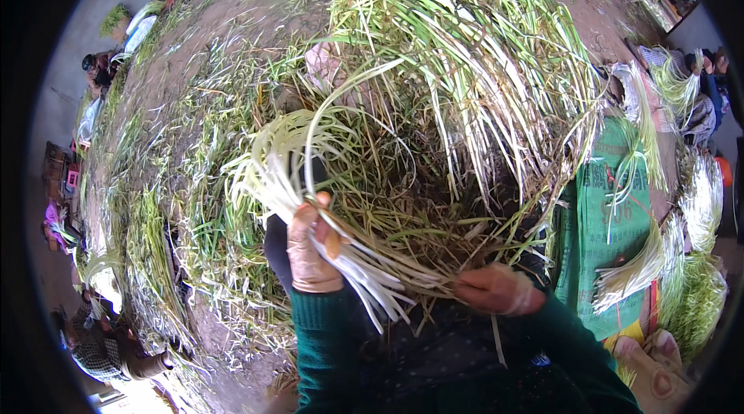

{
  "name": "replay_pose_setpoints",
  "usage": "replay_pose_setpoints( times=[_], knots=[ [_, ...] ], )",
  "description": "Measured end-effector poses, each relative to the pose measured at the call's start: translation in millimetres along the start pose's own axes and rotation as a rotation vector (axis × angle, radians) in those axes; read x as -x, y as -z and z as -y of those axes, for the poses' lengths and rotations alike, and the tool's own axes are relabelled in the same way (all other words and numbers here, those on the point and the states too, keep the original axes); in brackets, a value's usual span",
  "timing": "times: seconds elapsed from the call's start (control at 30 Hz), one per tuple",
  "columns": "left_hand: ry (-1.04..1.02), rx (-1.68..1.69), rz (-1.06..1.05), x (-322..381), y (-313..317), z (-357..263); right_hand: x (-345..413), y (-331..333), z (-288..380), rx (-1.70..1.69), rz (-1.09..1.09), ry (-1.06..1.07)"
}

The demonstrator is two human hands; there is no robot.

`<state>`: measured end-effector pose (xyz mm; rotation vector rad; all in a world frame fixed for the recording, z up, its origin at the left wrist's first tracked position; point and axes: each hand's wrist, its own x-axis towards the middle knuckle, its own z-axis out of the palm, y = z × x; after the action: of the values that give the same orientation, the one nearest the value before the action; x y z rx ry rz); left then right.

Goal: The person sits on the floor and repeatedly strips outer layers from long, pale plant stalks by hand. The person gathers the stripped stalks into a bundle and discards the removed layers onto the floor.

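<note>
My left hand [313,242], with a pale covering over its back, grips a bunch of long white-and-pale-green stalks [270,173], perhaps garlic chives. Their leafy ends arch up and away; the white ends [366,277] fan out towards my lap. My right hand [497,290] has its fingers closed on thin, brownish strands [415,267] that run across from the bunch. Before me, a large heap of untrimmed green stalks [465,36] leans with its whitish ends towards me. Dry brown leaf waste [395,205] lies between the heap and my hands.
A green woven sack [610,228] bearing print lies at right, with a bundle of pale stalks [630,277] on it. More bundles [700,205] lie beyond. Leaf scraps [215,135] cover the floor at left. People [96,335] sit along the left side and others [700,106] at far right.
</note>
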<state>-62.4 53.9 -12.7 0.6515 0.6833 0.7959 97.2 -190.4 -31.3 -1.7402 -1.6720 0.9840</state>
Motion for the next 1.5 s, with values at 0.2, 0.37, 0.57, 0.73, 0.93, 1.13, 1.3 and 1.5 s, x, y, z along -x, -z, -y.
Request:
replay_pose_setpoints(
  times=[0.2,0.37,0.57,0.73,0.93,1.13,1.3,1.5],
  knots=[
    [-0.02,-0.093,-0.018,1,-4,-6,19,72,17,-0.496,0.132,-0.294],
    [0.031,-0.236,0.029,19,-21,2,-75,83,30,-1.006,-0.566,0.001],
    [0.128,-0.202,0.082,28,-22,10,-178,36,32,-1.015,-0.361,-0.057],
    [0.058,-0.291,0.0,23,-30,13,-166,31,50,-1.223,-0.407,-0.074],
    [0.054,-0.23,0.019,27,-37,18,-173,36,42,-1.236,-0.271,-0.237],
    [0.08,-0.184,0.005,24,-28,27,-156,35,48,-1.353,-0.503,-0.066],
    [0.063,-0.269,-0.08,25,-19,20,-122,95,45,-1.114,-0.893,0.196],
    [0.064,-0.29,-0.023,13,33,-24,-57,177,10,-0.968,-1.02,0.279]
  ],
)
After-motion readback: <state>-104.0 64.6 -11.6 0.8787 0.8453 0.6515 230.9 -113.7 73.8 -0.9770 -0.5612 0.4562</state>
